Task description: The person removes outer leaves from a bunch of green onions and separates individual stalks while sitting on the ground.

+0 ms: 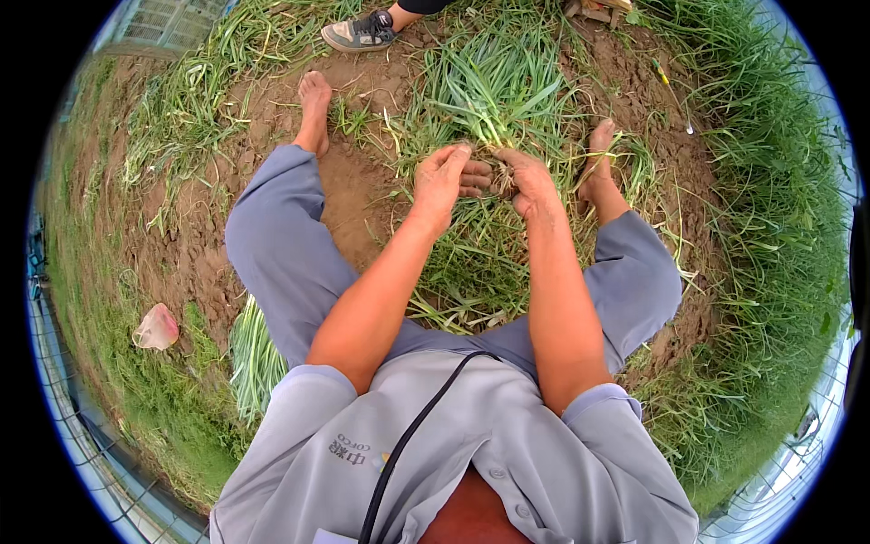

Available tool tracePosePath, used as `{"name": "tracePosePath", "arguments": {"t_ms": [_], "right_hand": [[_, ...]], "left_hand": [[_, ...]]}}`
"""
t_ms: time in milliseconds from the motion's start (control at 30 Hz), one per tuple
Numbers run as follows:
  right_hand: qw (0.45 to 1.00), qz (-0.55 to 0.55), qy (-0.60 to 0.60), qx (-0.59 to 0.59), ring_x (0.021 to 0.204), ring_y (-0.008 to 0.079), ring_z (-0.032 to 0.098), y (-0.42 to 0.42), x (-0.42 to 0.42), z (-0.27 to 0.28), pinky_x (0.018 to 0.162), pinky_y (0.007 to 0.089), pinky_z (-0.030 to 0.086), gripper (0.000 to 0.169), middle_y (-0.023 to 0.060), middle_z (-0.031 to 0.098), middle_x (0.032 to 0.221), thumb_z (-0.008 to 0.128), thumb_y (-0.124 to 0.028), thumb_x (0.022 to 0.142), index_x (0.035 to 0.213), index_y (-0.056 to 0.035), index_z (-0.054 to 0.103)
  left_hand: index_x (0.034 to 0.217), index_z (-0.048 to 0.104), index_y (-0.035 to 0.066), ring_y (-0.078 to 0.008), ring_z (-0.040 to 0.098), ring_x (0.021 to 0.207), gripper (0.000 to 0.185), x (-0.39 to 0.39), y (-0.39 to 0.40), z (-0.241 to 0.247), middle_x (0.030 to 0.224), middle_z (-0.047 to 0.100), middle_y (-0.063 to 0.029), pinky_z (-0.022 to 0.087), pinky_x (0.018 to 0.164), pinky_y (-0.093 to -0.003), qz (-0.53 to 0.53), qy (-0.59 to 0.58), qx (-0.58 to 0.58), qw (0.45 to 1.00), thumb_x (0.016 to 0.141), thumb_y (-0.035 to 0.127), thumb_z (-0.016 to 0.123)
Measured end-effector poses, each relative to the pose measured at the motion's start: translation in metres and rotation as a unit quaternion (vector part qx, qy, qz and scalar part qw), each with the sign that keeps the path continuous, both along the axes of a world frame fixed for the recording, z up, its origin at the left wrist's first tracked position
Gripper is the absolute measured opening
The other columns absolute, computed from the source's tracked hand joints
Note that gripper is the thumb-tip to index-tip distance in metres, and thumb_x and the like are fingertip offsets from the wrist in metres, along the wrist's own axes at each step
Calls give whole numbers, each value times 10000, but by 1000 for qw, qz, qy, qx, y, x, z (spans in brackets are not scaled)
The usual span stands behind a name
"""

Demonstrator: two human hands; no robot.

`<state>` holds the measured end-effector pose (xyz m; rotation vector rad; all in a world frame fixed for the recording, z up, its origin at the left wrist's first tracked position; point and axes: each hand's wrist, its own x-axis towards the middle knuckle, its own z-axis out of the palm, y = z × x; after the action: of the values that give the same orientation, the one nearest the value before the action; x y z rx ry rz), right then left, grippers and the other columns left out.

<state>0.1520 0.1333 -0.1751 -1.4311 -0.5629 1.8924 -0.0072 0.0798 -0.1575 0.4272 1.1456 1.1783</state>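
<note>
Leafy green stalks, like chives or scallions (499, 88), lie in a pile between my feet, their pale root ends towards me. My right hand (527, 178) is at these root ends, thumb and fingers around some brownish roots (501, 178); its grip is partly hidden. Just left of it is my left hand (448, 178), thumb and forefinger close together and the other fingers spread towards the roots. Whether something thin is pinched there is too small to tell. Loose green leaves (476, 265) lie below both hands, between my thighs.
Another person's shoe (360, 32) stands at the top. A bundle of green stalks (257, 360) lies by my hip at left, a pinkish plastic bag (158, 328) beyond it. Tall grass (781, 224) grows at right. A small wooden object (598, 9) and a yellow-green item (659, 71) are at top right.
</note>
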Motion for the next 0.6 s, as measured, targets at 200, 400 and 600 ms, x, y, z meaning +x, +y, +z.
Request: {"name": "tracePosePath", "arguments": {"t_ms": [200, 400, 600], "right_hand": [[976, -68, 68, 193, 631, 134, 621, -34, 46, 79, 494, 250, 461, 292, 91, 696, 822, 695, -218, 894, 1082, -6, 624], [985, -31, -165, 43, 485, 149, 462, -47, 47, -37, 444, 325, 359, 448, 45, 544, 674, 731, -279, 874, 1157, 37, 588], [969, -19, -244, -21, 577, 161, 597, -84, 42, -41, 441, 313, 439, 383, 80, 638, 824, 627, -209, 951, 1262, 7, 568]], "left_hand": [[1092, 603, 2, -169, 661, 701, 264, -1, -20, 23, 866, 678, -110, 534, 599, -306, 69, 57, 40, 995, 968, 232, 571], [1075, 590, 38, -158, 652, 709, 218, 18, -33, -25, 881, 674, -92, 524, 582, -301, -74, 122, -32, 989, 953, 218, 601], [1076, 574, 0, -170, 620, 678, 199, 25, -57, -70, 898, 643, -101, 511, 549, -317, -62, 125, -108, 984, 962, 164, 569]]}}
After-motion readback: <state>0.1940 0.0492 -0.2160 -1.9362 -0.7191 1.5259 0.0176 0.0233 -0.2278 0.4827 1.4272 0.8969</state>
